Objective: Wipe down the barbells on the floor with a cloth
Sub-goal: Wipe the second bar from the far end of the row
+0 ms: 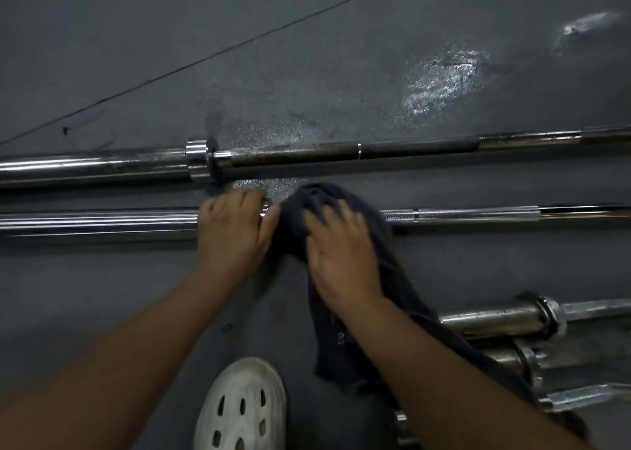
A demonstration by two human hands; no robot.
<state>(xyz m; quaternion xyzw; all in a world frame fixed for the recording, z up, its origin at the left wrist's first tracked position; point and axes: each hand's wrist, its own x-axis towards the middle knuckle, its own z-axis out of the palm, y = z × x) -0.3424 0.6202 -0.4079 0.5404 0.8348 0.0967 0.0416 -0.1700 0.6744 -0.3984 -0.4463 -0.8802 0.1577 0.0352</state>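
Observation:
Two long steel barbells lie side by side across the dark floor. The far barbell (307, 154) has a chrome collar and a dark shaft. On the near barbell (102, 221), my left hand (232, 238) grips the collar where sleeve meets shaft. A dark cloth (307, 210) is bunched over this bar's shaft just right of the collar. My right hand (341, 255) holds the cloth wrapped around the bar, fingers curled over it. The tail of the cloth hangs down toward me under my right forearm.
More barbell ends (495, 320) are piled at the lower right, close to my right forearm. A white perforated clog (242, 408) stands on the floor at the bottom centre. Wet, shiny patches (440, 84) mark the grey floor beyond the bars.

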